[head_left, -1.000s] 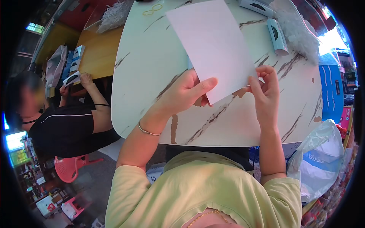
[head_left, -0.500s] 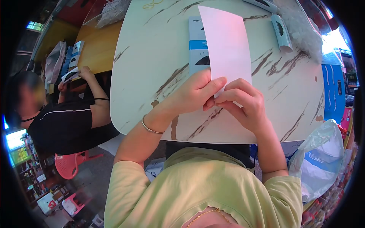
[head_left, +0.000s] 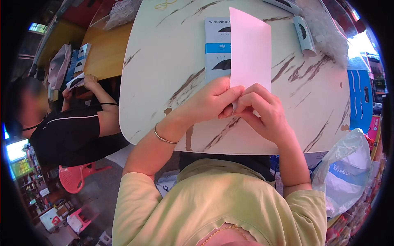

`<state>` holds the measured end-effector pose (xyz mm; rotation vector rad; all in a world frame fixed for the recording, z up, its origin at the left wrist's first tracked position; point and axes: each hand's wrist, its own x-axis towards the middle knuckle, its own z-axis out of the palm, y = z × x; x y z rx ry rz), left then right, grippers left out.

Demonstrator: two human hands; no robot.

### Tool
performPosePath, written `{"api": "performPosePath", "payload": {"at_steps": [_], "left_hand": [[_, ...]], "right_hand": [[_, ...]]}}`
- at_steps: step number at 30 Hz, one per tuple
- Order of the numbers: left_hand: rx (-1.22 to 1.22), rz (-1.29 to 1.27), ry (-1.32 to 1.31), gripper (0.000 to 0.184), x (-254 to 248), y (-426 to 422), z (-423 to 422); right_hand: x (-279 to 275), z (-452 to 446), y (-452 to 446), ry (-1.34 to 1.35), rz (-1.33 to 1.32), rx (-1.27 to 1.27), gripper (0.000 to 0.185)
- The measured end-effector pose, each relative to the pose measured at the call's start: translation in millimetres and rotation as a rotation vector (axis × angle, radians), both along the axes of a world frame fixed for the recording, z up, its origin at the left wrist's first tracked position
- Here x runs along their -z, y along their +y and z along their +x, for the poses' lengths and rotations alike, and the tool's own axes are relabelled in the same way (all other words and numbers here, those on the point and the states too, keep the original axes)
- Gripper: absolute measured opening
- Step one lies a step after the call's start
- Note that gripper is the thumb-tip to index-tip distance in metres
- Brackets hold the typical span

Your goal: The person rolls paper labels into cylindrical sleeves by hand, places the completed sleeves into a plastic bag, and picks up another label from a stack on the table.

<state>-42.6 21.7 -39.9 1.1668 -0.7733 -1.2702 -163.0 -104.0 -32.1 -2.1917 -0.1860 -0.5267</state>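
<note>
A blank white card sheet [head_left: 251, 53] stands up from my two hands, slightly bowed, its far end raised over the table. My left hand [head_left: 215, 98] is closed on its near left corner, with the thumb on top. Close beside it, my right hand [head_left: 262, 108] pinches the near edge with bent fingers. The fingertips of both hands almost meet, and the part of the sheet between them is hidden. Behind the sheet, partly covered by it, lies printed packaging [head_left: 217, 48] with "WINDPROOF", umbrella pictures and a blue band.
The marble-patterned table [head_left: 164, 61] carries a curled printed card [head_left: 304, 37], another printed piece [head_left: 283, 5], clear plastic bags [head_left: 328, 41] and yellow rubber bands [head_left: 165, 5]. A white plastic bag [head_left: 344, 176] hangs at the right. On the left, another person [head_left: 74, 127] handles similar packaging.
The white sheet has shifted right and turned more upright, showing more of the printed packaging behind it. My right fingers have curled in closer to my left hand.
</note>
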Motion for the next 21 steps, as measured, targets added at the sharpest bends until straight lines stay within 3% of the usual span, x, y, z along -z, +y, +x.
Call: {"api": "performPosePath", "payload": {"at_steps": [4, 10, 19, 21], "left_hand": [[-0.021, 0.049, 0.036, 0.025, -9, 1, -1], [-0.045, 0.053, -0.002, 0.029, -11, 1, -3], [-0.004, 0.089, -0.02, 0.024, -16, 6, 1], [-0.115, 0.116, 0.076, 0.021, -11, 7, 3]], "right_hand": [[-1, -1, 1, 0.039, 0.081, 0.008, 0.018], [-4, 2, 2, 0.0, -0.033, -0.028, 0.018], [-8, -1, 0, 0.028, -0.001, -0.052, 0.017], [-9, -4, -17, 0.058, 0.411, -0.016, 0.009]]}}
